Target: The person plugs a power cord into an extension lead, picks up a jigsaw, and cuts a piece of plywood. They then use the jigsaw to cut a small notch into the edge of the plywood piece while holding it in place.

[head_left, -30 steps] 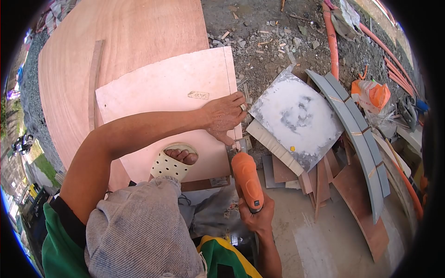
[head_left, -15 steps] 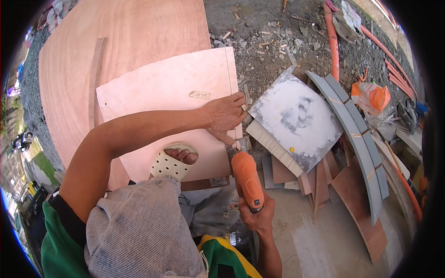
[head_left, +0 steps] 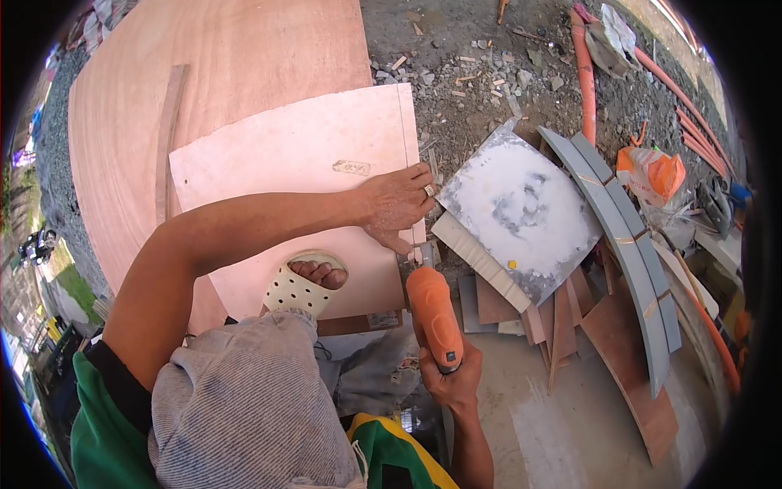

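My left hand (head_left: 397,202), with a ring on one finger, presses on the right edge of a pale pink plywood sheet (head_left: 277,155). Its fingers lie stretched over the edge, beside a pencil-like line. Gripped at the rear in my right hand (head_left: 456,379) is an orange power tool (head_left: 436,314), its front end at the sheet's edge just below my left hand. The working tip is too small to make out. My foot in a cream perforated clog (head_left: 297,293) stands on the sheet. A small written mark (head_left: 351,167) shows on its surface.
Beneath lies a larger plywood sheet (head_left: 269,41) with a narrow wooden strip (head_left: 169,147) on it. To the right are a white-dusted board (head_left: 521,208), curved grey panels (head_left: 607,212), wood offcuts (head_left: 558,322) and an orange pipe (head_left: 583,81). Rubble covers the ground beyond.
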`<action>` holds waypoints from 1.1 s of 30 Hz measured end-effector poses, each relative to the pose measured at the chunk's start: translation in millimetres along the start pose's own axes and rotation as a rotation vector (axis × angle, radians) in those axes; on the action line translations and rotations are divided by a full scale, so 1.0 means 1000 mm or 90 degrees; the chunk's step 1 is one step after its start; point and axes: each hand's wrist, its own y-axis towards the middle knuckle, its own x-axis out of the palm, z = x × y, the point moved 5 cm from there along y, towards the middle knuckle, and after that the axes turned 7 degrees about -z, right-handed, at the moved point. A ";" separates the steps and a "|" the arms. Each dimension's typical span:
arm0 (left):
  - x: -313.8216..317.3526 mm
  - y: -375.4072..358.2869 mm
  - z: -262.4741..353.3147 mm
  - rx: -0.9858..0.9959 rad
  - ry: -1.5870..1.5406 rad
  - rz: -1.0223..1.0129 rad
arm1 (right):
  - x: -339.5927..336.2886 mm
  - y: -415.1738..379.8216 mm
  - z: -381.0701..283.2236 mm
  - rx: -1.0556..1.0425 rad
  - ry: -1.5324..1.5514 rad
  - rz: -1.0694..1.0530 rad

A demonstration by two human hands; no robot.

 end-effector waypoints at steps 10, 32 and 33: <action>-0.001 0.000 0.000 0.000 -0.011 -0.002 | 0.000 0.001 -0.002 -0.002 0.006 0.000; -0.009 -0.003 0.001 0.012 -0.032 -0.001 | -0.001 0.003 -0.009 -0.022 -0.010 0.014; -0.009 -0.002 0.001 0.013 -0.032 -0.001 | -0.001 0.003 -0.009 -0.019 -0.007 0.011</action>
